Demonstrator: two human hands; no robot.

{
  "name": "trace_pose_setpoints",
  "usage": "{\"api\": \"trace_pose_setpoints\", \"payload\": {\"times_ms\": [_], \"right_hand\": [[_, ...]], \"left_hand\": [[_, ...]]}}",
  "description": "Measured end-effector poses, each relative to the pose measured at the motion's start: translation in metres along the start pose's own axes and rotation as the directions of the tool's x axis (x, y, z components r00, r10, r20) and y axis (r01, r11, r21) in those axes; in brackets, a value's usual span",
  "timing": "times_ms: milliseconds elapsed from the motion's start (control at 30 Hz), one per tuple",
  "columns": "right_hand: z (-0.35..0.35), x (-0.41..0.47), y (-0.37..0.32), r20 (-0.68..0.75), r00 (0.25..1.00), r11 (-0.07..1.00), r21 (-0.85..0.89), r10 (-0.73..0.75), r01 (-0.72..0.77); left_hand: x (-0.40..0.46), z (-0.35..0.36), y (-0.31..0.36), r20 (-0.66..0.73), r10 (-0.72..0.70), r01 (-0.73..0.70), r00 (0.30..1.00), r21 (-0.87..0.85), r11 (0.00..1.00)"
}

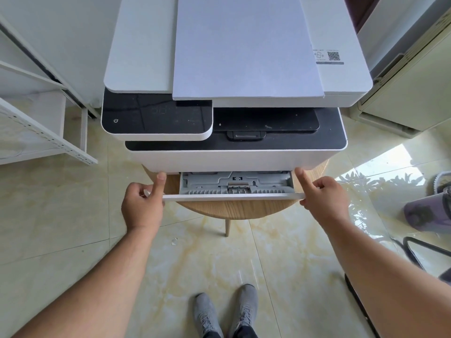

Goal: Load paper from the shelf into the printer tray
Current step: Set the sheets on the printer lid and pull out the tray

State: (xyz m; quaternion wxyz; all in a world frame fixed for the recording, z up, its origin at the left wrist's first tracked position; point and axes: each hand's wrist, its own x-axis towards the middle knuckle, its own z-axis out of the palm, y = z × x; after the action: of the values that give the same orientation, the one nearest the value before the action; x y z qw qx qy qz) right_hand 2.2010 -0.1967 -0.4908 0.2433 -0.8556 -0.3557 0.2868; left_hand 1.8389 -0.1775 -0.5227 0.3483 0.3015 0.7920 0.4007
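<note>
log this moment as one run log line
step: tray open | left hand grips tray front | right hand grips it | tray: no paper | paper stack on printer

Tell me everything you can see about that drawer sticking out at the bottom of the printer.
The paper tray is a shallow drawer with a white front panel and a grey plastic interior of ribs, guides and a small metal-looking part at the centre. It is pulled partly out of the white printer, roughly level, above the round wooden table. No paper shows in the exposed part. The left hand holds its left end and the right hand its right end.
</note>
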Motion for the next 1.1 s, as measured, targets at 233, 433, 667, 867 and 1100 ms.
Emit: {"api": "trace_pose_setpoints", "payload": {"times_ms": [233,433,667,867,1100], "right_hand": [[-0.002,-0.021,0.021,0.048,0.994,0.986,0.131,0.100,-0.105],[-0.003,-0.050,0.023,0.110,0.958,0.908,0.306,0.266,-0.287],[-0.009,-0.080,0.043,0.183,0.916,0.848,0.348,0.357,-0.400],[-0.008,-0.104,0.072,0.183,0.904,0.840,0.334,0.387,-0.428],[-0.011,-0.123,0.096,0.182,0.884,0.846,0.262,0.430,-0.465]], "left_hand": [[-0.030,-0.007,-0.012,0.111,-0.115,0.129,0.987,-0.121,0.984],[-0.047,-0.022,-0.025,0.184,-0.173,0.198,0.968,-0.129,0.972],[-0.071,-0.047,-0.050,0.242,-0.223,0.242,0.944,-0.050,0.969],[-0.097,-0.067,-0.071,0.265,-0.263,0.264,0.928,0.031,0.964],[-0.118,-0.085,-0.089,0.279,-0.291,0.256,0.915,0.156,0.954]]}}
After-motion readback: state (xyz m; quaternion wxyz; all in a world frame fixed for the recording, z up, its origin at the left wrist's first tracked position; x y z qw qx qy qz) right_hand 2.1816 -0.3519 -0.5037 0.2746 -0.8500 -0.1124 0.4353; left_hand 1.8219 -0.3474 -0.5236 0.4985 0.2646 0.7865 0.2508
